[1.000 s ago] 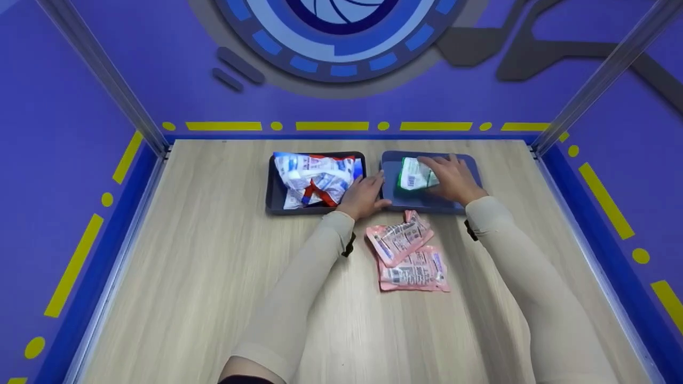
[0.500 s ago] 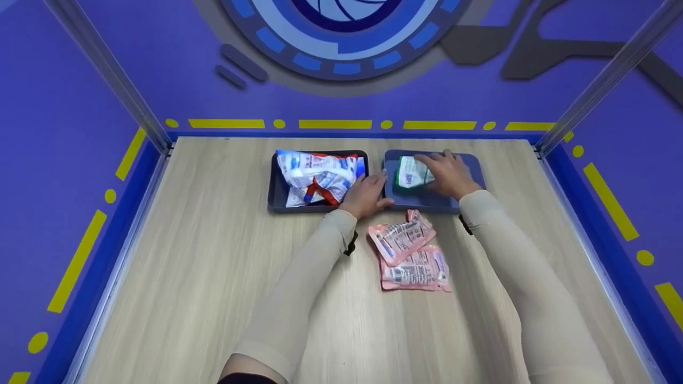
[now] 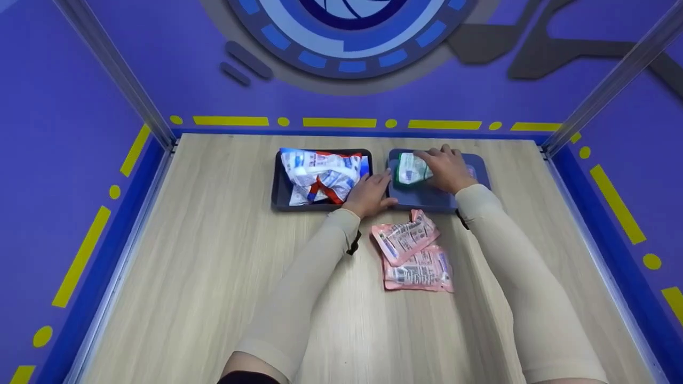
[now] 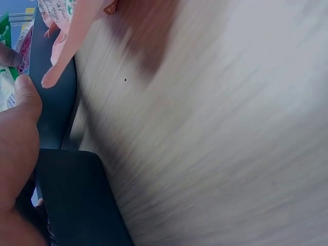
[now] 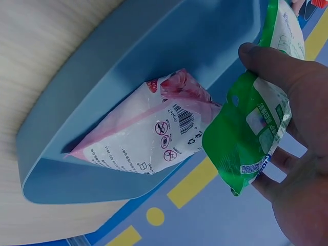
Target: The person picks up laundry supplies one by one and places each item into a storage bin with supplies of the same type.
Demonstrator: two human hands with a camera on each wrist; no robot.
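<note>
My right hand (image 3: 447, 169) pinches a green-and-white pouch (image 5: 251, 120) over the left part of the right-hand grey tray (image 3: 421, 200). In the right wrist view the thumb presses one face and the fingers lie behind it. Beside that pouch, a pink-and-white packet (image 5: 154, 125) lies in the same tray, mostly hidden by the hand in the head view. My left hand (image 3: 368, 196) rests with extended fingers between the two trays, by the facing edges. The left-hand dark tray (image 3: 283, 200) holds white-and-blue packets (image 3: 323, 173) with red parts.
Two overlapping pink packets (image 3: 419, 269) lie on the wooden table (image 3: 213, 277) in front of the right-hand tray, between my forearms. A purple-blue back wall (image 3: 160, 64) stands behind the trays, and side walls flank the table.
My right hand and the green-and-white pouch have shifted slightly left within the tray, so a bit of the packet to the right shows. The head view has drifted slightly; the left hand keeps its place.
</note>
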